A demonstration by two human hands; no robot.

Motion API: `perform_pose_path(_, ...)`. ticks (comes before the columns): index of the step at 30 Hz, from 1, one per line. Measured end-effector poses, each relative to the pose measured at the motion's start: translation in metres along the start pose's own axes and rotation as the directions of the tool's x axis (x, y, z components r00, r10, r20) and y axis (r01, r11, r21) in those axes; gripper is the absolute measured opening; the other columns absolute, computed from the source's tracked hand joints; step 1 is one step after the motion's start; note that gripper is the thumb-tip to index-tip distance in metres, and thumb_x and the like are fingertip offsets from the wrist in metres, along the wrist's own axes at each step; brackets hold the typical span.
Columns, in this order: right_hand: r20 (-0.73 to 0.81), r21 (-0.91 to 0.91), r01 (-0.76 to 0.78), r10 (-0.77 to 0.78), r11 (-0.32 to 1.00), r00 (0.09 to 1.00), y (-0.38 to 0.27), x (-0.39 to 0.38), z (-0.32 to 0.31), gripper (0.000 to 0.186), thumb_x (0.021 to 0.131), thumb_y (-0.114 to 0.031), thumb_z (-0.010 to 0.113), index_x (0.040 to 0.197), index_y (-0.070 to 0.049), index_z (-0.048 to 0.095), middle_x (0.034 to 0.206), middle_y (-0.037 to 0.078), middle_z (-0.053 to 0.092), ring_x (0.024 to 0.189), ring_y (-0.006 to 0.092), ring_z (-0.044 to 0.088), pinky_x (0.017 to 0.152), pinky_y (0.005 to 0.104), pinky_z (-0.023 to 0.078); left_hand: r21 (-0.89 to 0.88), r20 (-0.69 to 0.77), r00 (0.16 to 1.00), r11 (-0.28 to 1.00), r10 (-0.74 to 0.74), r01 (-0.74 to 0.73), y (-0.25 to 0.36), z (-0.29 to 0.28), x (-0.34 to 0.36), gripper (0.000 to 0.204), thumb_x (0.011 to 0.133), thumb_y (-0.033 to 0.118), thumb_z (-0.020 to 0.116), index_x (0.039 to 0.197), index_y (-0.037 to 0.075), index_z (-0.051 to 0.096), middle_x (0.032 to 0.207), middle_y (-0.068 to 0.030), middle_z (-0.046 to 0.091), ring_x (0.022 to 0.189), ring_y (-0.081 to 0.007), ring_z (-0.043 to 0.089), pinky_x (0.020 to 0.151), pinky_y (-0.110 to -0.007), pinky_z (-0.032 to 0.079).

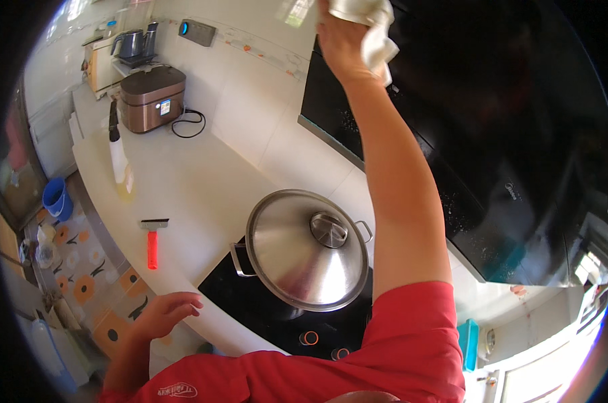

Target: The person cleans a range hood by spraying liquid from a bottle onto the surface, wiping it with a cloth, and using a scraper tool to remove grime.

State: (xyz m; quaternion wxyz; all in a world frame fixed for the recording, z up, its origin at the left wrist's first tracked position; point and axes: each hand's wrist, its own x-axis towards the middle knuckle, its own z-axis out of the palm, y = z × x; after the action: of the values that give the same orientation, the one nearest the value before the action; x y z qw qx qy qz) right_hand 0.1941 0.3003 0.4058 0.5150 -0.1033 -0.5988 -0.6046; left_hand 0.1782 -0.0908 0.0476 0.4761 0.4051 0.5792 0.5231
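Note:
My right arm reaches up to the black range hood over the stove. The right hand is closed on a white cloth, whose bunched folds hang beside the fingers against the hood's dark surface. The fingertips are partly hidden by the cloth. Low on the left, my left hand hovers near the counter's front edge, its fingers loosely bent and holding nothing. A scraper with a red handle lies on the white counter, a little beyond that hand.
A lidded steel pot sits on the black cooktop below my raised arm. Farther left are a bottle with a black top, a brown rice cooker with its cord, and a kettle. A blue bucket stands on the floor.

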Motion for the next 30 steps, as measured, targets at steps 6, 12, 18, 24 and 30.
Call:
perform_pose_path(6,0.320,-0.106,0.326,-0.278,0.939,0.906,-0.001,-0.041,-0.011,0.064,0.084,-0.017,0.049,0.142,0.003,0.031,0.142,0.016,0.039,0.126,0.0340,0.043,0.106,0.0470,0.034,-0.068,-0.027,1.000,0.998,-0.001,-0.001,-0.018,-0.014,-0.003,0.027,0.093,0.007,0.050,0.117,-0.003,0.057,0.103,-0.0120,0.065,0.092,-0.0203,0.063,0.084,-0.032,0.049)
perform_pose_path(12,0.493,0.615,-0.503,0.201,0.607,0.846,0.103,-0.112,-0.103,0.024,0.084,-0.026,0.058,0.106,-0.019,0.056,0.098,0.005,0.057,0.087,0.0231,0.061,0.071,0.0394,0.046,0.015,-0.025,1.000,1.000,-0.017,0.017,-0.010,0.002,0.007,0.026,0.093,0.005,0.048,0.117,-0.002,0.057,0.102,-0.0119,0.065,0.089,-0.0197,0.065,0.081,-0.031,0.050)
perform_pose_path(18,0.102,-0.326,-0.230,0.276,0.917,0.956,0.232,-0.234,-0.155,0.058,0.079,-0.043,0.061,0.133,-0.023,0.051,0.141,0.009,0.045,0.124,0.0312,0.047,0.102,0.0488,0.031,0.129,0.008,0.999,0.990,-0.054,0.053,0.033,0.041,0.019,0.028,0.093,0.005,0.046,0.119,-0.001,0.056,0.102,-0.0123,0.065,0.087,-0.0202,0.066,0.081,-0.030,0.050)
perform_pose_path(24,-0.111,-0.264,-0.507,0.497,0.820,0.861,0.362,-0.288,-0.235,0.063,0.094,-0.033,0.042,0.145,0.000,0.025,0.146,0.030,0.025,0.138,0.0467,0.018,0.112,0.0531,0.011,0.241,0.004,1.000,0.970,-0.011,0.010,0.055,0.083,0.020,0.030,0.094,0.010,0.045,0.119,-0.003,0.054,0.101,-0.0142,0.064,0.083,-0.0233,0.065,0.078,-0.034,0.052)
perform_pose_path(30,-0.265,-0.337,-0.630,0.571,0.700,0.777,0.479,-0.302,-0.307,0.064,0.098,-0.037,0.027,0.147,0.001,0.009,0.152,0.027,0.010,0.141,0.0425,0.007,0.115,0.0510,0.003,0.186,0.009,0.999,0.982,-0.032,0.030,0.064,0.101,0.013,0.031,0.092,0.005,0.043,0.120,-0.003,0.054,0.101,-0.0137,0.065,0.085,-0.0221,0.066,0.081,-0.032,0.052)
